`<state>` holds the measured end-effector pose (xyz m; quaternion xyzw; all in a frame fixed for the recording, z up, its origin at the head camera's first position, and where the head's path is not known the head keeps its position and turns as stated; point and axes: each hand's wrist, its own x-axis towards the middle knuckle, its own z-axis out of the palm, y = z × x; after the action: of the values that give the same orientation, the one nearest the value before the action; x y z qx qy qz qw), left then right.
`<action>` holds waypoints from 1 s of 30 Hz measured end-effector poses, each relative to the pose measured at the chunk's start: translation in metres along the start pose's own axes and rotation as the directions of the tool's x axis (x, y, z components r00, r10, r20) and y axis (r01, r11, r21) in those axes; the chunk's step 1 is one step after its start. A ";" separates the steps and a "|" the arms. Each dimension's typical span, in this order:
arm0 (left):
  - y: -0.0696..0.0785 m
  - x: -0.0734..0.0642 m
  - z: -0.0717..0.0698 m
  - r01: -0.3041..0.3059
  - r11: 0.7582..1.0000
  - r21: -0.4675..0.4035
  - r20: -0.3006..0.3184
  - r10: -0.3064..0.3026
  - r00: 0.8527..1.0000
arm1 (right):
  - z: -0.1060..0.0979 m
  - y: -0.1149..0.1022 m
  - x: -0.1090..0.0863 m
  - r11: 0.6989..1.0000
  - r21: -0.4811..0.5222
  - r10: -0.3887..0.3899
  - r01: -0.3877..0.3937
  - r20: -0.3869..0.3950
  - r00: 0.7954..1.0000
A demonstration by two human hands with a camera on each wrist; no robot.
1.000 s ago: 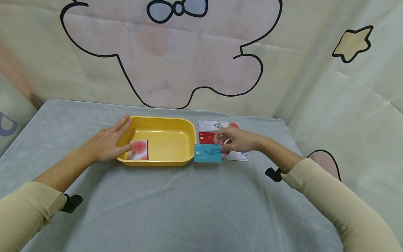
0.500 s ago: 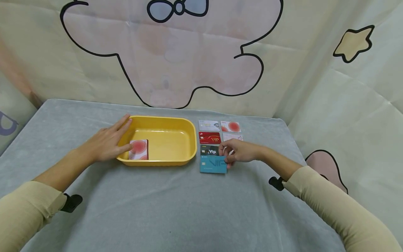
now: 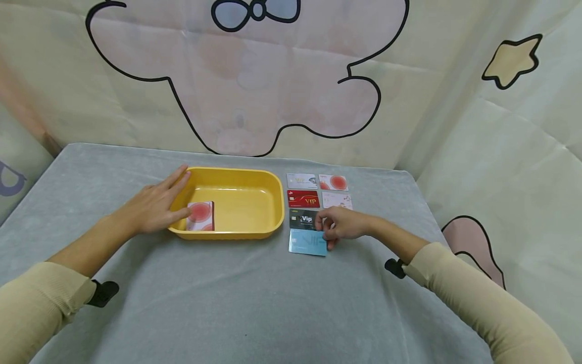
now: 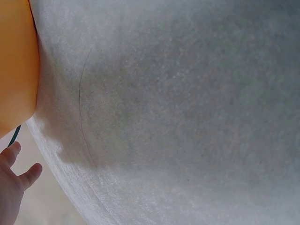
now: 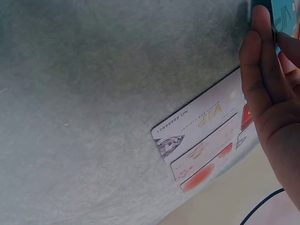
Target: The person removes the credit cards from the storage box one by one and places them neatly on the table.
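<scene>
My right hand [image 3: 347, 222] pinches the right edge of a light blue VIP card [image 3: 304, 243], low over the cloth just below a dark Vip card [image 3: 301, 219]. In the right wrist view the teal card [image 5: 285, 18] shows between thumb and fingertips. Whether it touches the table, I cannot tell. My left hand [image 3: 150, 210] rests with spread fingers on the left rim of a yellow tray [image 3: 245, 212]. Inside the tray, near its left front corner, lies a white card with red circles [image 3: 201, 217], partly behind my left thumb.
Right of the tray, cards lie in two columns: a white VIP card [image 3: 302, 181], a red VIP card [image 3: 302, 199], a red-circle card [image 3: 334, 182] and a pale floral card [image 3: 337, 200]. A silver VIP card [image 5: 197, 117] is under my right hand. Grey cloth [image 3: 254, 303] covers the table.
My right hand has brought the blue card from beside the tray toward the near side and slightly right, uncovering the dark card. My left hand has stayed on the tray.
</scene>
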<state>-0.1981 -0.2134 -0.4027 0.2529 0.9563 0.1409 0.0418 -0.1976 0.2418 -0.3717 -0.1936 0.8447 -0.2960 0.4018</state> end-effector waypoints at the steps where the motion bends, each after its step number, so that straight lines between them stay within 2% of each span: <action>1: 0.000 0.000 0.000 0.001 1.000 -0.001 0.000 -0.001 1.000 | 0.001 0.000 0.001 1.000 -0.014 -0.003 0.003 -0.002 1.000; 8: 0.000 0.000 0.000 0.011 1.000 -0.004 0.006 -0.011 1.000 | 0.004 -0.001 0.005 0.993 -0.113 -0.030 0.030 -0.003 1.000; 17: 0.000 0.001 0.000 0.010 1.000 -0.002 0.010 -0.010 1.000 | 0.003 -0.001 0.006 0.987 -0.159 -0.040 0.038 -0.009 0.999; 24: 0.001 0.000 0.000 0.004 1.000 0.000 0.004 -0.004 1.000 | -0.001 -0.001 0.002 0.979 -0.191 -0.075 0.072 -0.009 0.997; 30: 0.000 0.000 -0.001 0.004 1.000 0.002 0.005 -0.004 1.000 | -0.008 -0.009 -0.003 0.971 -0.238 -0.050 0.035 -0.055 0.997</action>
<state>-0.1981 -0.2132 -0.4019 0.2515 0.9568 0.1392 0.0441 -0.2014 0.2394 -0.3606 -0.2492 0.8814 -0.2071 0.3438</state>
